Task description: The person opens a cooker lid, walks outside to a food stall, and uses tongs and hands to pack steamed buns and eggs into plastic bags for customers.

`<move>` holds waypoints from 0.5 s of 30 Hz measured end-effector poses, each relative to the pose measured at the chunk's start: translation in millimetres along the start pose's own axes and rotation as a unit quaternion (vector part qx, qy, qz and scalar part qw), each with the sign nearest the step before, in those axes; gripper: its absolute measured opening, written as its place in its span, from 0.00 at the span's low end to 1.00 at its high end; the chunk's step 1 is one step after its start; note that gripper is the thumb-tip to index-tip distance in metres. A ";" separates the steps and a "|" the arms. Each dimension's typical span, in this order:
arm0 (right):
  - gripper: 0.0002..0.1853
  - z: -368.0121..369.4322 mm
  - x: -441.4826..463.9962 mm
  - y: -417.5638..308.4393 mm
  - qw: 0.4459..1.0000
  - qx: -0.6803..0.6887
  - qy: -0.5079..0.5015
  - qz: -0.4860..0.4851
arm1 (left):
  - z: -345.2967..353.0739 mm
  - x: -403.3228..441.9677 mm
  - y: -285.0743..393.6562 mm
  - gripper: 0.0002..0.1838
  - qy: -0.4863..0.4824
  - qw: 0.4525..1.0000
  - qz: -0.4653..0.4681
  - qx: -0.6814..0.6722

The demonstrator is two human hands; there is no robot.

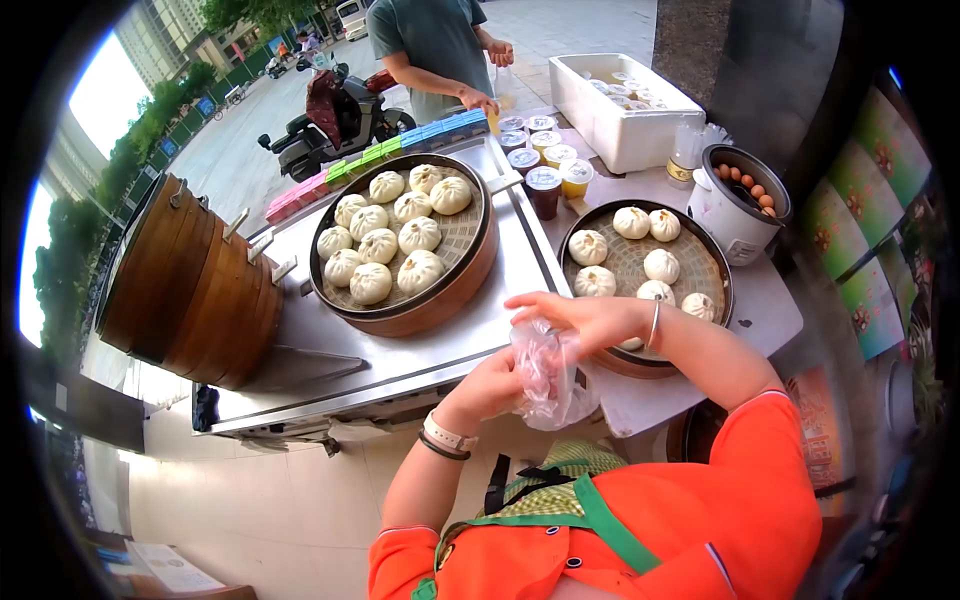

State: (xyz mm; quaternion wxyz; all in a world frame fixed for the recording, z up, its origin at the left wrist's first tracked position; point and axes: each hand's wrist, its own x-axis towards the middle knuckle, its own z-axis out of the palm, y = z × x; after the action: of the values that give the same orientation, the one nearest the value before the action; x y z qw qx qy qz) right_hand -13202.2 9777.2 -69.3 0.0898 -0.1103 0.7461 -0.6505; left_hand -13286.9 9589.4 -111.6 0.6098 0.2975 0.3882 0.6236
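A thin clear plastic bag (562,402) is bunched between my two hands in front of my apron. My left hand (487,386), with a watch at its wrist, grips the bag's left side. From above, my right hand (580,318) holds the bag's upper part, one finger stretching out to the left. Pinkish shapes show through the plastic; I cannot make out whether they are fingers or something else. Just beyond my right hand lies a round steamer tray (645,245) with several buns (661,265). Another bamboo steamer (455,280), fuller of buns (378,246), stands to the left.
Stacked bamboo steamers (200,290) stand left on the metal counter (520,265). Sealed drink cups (543,190), a white foam box (640,130) and a pot of eggs (740,220) occupy the right side. Across the counter stands a person (430,60) near a parked scooter (335,115).
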 end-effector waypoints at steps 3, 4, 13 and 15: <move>0.24 18.5 39.3 -4.3 0.994 -0.050 -0.098 0.015 | -29.2 -35.0 6.7 0.18 -0.026 0.998 -0.007 0.058; 0.20 15.9 47.5 -8.5 0.997 -0.041 -0.066 0.016 | -41.6 -41.4 7.3 0.18 0.006 1.000 -0.001 -0.006; 0.06 -36.8 100.0 -91.0 0.949 0.228 0.201 -0.085 | -115.1 -7.6 47.2 0.16 0.084 0.964 0.044 -0.248; 0.06 -74.7 128.5 -110.7 0.952 0.180 0.221 -0.110 | -120.4 14.0 67.0 0.15 0.061 0.969 0.052 -0.233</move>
State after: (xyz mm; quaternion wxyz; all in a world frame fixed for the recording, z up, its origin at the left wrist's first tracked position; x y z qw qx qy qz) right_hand -13341.0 9797.7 51.8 -0.1305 -0.0271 0.6013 -0.7878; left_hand -13425.2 9591.7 -119.1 0.6046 0.1281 0.2525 0.7446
